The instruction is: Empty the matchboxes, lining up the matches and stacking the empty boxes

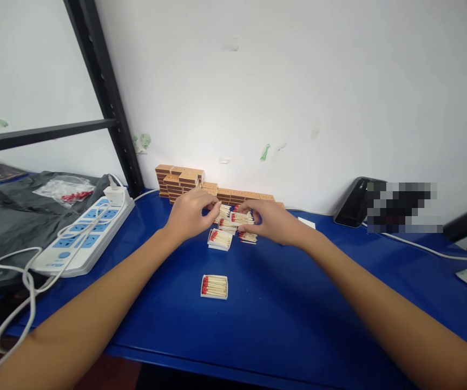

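My right hand has its thumb and fingers around a white matchbox tray filled with red-tipped matches, above other filled trays. Just left of it, the thumb and fingertips of my left hand are pinched together; whatever lies between them is too small to make out. Below the hands sits a stack of open trays, the front one a white tray of matches. Nearer to me a single tray of matches lies flat, red heads to the left. Part of the pile is hidden behind my fingers.
Brown matchboxes are stacked along the wall, with a low row running right. A white power strip with tangled cable lies left on the blue table. A black phone-like device leans against the wall at right.
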Demonstrator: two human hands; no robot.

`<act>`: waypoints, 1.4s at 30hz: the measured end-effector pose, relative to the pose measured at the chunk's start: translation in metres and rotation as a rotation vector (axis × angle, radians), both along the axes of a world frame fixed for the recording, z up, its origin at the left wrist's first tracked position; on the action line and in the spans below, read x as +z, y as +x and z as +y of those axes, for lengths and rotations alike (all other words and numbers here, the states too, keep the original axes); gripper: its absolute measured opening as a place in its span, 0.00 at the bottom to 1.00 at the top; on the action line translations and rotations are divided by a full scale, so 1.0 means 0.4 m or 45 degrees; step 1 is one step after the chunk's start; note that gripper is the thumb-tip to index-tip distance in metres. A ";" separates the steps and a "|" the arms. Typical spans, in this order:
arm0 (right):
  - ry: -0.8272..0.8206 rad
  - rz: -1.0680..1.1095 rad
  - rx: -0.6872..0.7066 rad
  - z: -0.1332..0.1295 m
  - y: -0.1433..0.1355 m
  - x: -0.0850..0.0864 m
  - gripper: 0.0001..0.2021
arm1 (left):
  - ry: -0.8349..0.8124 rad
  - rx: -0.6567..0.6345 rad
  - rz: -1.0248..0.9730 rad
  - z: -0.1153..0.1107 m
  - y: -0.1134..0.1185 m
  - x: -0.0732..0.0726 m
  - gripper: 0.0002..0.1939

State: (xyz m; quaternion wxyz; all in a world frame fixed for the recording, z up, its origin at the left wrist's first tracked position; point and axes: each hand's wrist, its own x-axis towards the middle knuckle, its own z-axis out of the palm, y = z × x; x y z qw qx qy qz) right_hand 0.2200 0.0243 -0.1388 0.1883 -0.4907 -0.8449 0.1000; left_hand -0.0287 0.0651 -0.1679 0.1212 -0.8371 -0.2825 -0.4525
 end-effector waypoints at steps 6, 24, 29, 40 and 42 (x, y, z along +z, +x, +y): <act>-0.118 -0.065 -0.006 -0.129 0.055 -0.022 0.16 | -0.023 0.000 0.023 -0.001 0.004 -0.005 0.11; 0.111 -0.131 -0.053 -0.098 0.041 -0.075 0.12 | -0.010 0.007 0.014 0.002 0.001 -0.003 0.10; 0.165 -0.045 -0.106 -0.085 0.038 -0.095 0.13 | -0.010 0.010 0.016 0.002 0.000 -0.002 0.10; 0.149 -0.068 -0.043 -0.100 0.035 -0.098 0.14 | -0.011 0.011 0.015 0.003 0.000 -0.001 0.10; 0.139 -0.085 -0.027 -0.097 0.037 -0.099 0.15 | -0.014 0.013 0.012 0.003 0.000 -0.001 0.10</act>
